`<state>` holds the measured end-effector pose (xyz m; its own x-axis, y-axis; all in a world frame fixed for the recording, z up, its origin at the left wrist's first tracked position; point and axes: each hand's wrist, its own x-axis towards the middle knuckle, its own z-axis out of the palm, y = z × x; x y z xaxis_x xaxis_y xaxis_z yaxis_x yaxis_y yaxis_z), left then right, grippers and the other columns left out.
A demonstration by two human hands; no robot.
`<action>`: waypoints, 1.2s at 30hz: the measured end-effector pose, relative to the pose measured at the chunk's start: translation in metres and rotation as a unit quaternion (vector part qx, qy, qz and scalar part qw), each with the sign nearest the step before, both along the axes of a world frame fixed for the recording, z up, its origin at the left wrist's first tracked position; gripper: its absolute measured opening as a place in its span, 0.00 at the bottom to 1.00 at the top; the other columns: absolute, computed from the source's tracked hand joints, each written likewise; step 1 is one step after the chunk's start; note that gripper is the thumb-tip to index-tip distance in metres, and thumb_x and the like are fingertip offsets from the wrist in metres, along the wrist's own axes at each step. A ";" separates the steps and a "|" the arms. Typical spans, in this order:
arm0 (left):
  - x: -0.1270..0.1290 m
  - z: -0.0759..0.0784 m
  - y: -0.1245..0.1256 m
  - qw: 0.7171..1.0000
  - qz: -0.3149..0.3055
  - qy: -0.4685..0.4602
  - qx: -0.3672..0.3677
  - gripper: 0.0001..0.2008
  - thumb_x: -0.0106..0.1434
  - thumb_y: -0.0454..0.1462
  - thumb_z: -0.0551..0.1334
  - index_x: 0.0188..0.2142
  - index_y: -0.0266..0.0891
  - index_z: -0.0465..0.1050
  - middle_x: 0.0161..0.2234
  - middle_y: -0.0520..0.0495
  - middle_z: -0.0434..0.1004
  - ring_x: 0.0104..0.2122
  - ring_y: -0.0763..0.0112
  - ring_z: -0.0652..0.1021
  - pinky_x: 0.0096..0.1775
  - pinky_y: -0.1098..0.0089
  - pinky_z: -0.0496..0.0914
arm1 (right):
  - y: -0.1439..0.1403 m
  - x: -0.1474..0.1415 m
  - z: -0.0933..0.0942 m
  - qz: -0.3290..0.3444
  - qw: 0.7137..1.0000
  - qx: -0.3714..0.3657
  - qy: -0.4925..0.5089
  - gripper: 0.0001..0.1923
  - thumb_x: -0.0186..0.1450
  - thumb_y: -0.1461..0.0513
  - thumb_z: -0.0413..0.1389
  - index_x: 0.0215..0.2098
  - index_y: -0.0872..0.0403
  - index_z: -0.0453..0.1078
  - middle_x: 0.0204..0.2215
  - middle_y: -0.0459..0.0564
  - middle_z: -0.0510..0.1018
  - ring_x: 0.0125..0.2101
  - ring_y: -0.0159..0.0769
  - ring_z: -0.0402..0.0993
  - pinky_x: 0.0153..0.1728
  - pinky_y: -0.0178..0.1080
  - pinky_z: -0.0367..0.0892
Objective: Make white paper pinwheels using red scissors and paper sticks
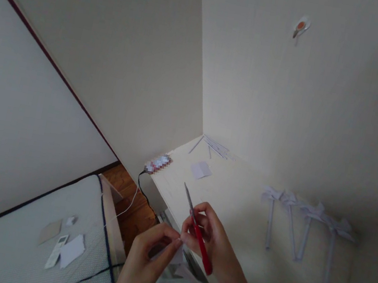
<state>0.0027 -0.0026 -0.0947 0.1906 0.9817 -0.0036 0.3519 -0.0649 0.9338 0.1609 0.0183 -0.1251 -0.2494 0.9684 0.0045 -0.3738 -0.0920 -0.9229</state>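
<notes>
Scissors [197,228] probably closed, tips up-left

A room in a home, seen at a corner of plain pale walls [257,85]. A mattress [11,237] lies low on a wooden floor [127,199], with a remote control [56,251] on it. A white desk [238,194] fills the corner, paper crafts [303,215] along its far edge.

White desk [236,203] bears paper flowers [308,213] and strips [214,146].
</notes>
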 end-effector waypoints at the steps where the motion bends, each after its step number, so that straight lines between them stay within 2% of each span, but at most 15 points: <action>1: 0.000 0.000 -0.001 1.000 0.010 -0.007 0.001 0.12 0.63 0.43 0.64 0.29 0.38 0.78 0.29 0.45 0.81 0.30 0.65 0.79 0.34 0.72 0.71 | 0.000 -0.001 -0.001 -0.004 1.000 0.002 0.000 0.23 0.54 0.61 0.69 0.37 0.48 0.59 0.29 0.40 0.75 0.27 0.32 0.69 0.32 0.37 0.63; 6: 0.000 0.000 -0.002 0.999 0.045 -0.026 0.001 0.11 0.61 0.42 0.66 0.28 0.37 0.78 0.27 0.46 0.79 0.28 0.67 0.78 0.32 0.74 0.70 | -0.002 -0.003 0.006 -0.018 1.000 0.009 0.014 0.22 0.55 0.59 0.68 0.37 0.48 0.59 0.29 0.41 0.76 0.28 0.31 0.70 0.32 0.35 0.62; 11: 0.001 0.002 -0.001 0.999 0.033 -0.036 -0.002 0.11 0.60 0.42 0.66 0.27 0.37 0.78 0.27 0.46 0.79 0.28 0.68 0.77 0.31 0.73 0.69 | -0.003 -0.001 0.011 -0.002 1.000 0.019 0.000 0.24 0.52 0.62 0.70 0.36 0.49 0.59 0.28 0.40 0.75 0.30 0.31 0.70 0.33 0.35 0.62; 19: 0.000 0.005 -0.004 0.997 0.030 -0.064 -0.012 0.10 0.60 0.40 0.66 0.27 0.37 0.78 0.27 0.46 0.78 0.28 0.68 0.76 0.31 0.73 0.68 | 0.001 -0.003 0.006 -0.010 1.000 0.015 0.004 0.25 0.52 0.59 0.70 0.37 0.48 0.59 0.25 0.38 0.74 0.25 0.30 0.68 0.30 0.35 0.60; 27: 0.000 0.006 -0.005 0.992 0.051 -0.113 -0.030 0.12 0.58 0.41 0.67 0.24 0.36 0.74 0.23 0.49 0.73 0.24 0.72 0.71 0.27 0.75 0.65 | -0.005 0.000 0.013 0.021 0.999 0.038 0.012 0.23 0.53 0.62 0.70 0.37 0.48 0.60 0.30 0.40 0.76 0.28 0.30 0.69 0.31 0.34 0.60; 36: -0.001 0.008 -0.007 0.992 0.056 -0.113 -0.024 0.09 0.56 0.38 0.68 0.22 0.37 0.76 0.21 0.51 0.72 0.23 0.74 0.71 0.26 0.76 0.64 | -0.004 -0.001 0.014 0.023 0.999 0.018 0.028 0.25 0.51 0.62 0.71 0.37 0.48 0.60 0.24 0.37 0.73 0.24 0.29 0.68 0.27 0.33 0.60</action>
